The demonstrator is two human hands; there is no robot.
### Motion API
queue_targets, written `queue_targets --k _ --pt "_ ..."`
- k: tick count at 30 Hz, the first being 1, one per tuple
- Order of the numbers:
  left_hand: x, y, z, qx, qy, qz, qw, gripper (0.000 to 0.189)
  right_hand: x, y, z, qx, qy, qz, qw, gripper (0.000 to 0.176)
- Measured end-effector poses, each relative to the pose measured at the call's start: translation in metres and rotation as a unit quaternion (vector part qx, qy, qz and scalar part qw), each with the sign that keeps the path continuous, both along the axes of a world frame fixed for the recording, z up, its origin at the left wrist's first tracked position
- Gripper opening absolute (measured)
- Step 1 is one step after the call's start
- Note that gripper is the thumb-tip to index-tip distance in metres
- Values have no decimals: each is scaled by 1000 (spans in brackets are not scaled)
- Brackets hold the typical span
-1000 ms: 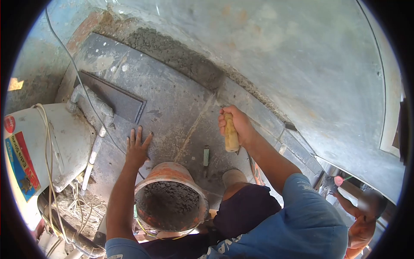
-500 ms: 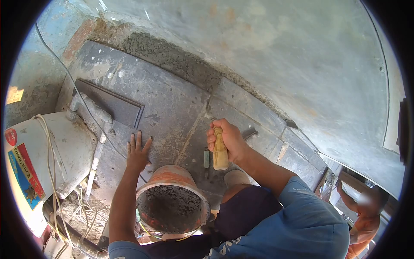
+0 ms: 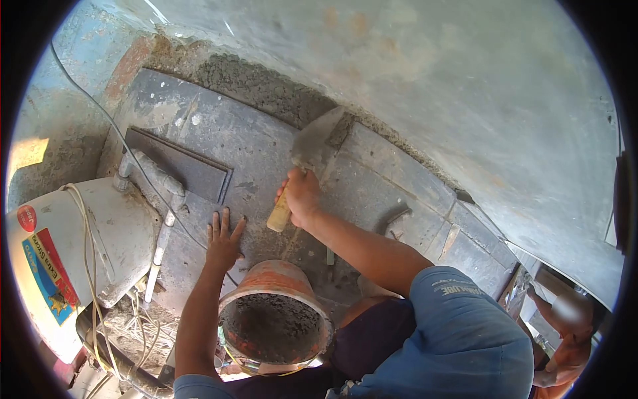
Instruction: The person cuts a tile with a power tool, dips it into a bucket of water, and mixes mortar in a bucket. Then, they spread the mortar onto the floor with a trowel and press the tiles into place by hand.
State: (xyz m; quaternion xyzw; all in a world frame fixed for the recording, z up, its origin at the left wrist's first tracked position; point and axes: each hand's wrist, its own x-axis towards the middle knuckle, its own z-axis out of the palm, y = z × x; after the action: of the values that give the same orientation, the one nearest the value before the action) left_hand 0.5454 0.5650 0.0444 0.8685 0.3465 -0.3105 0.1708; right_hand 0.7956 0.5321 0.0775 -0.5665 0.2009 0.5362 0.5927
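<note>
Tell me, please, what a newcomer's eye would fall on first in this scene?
Probably the right hand, centre, gripping a wooden-handled trowel whose blade lies by the rough mortar strip along the wall. Just below stands an orange bucket of grey mortar, with the left hand spread flat on the dark slab beside it.

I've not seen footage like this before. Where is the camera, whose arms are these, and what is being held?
The picture comes from a camera on a person's head, looking down at their own arms. The left hand lies flat on a grey slab. The right hand grips a trowel by its wooden handle, blade near the mortar along the wall. An orange bucket of mortar stands by the knees. Another person shows at lower right.
</note>
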Motion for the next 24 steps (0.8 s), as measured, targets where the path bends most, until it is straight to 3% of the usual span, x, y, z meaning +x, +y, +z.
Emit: queue_targets --k 7,9,11,24 --pt "2 2 2 -5 10 -1 1000 109 -9 4 0 1 -9 -3 1000 16" --pt "1 2 3 -7 12 3 1000 108 -13 19 -1 8 7 -9 1000 16" --pt "1 2 2 -11 11 6 1000 107 -19 40 2 30 15 -12 999 31" --pt "2 4 4 -17 10 9 1000 103 -66 169 -4 32 10 35 999 28"
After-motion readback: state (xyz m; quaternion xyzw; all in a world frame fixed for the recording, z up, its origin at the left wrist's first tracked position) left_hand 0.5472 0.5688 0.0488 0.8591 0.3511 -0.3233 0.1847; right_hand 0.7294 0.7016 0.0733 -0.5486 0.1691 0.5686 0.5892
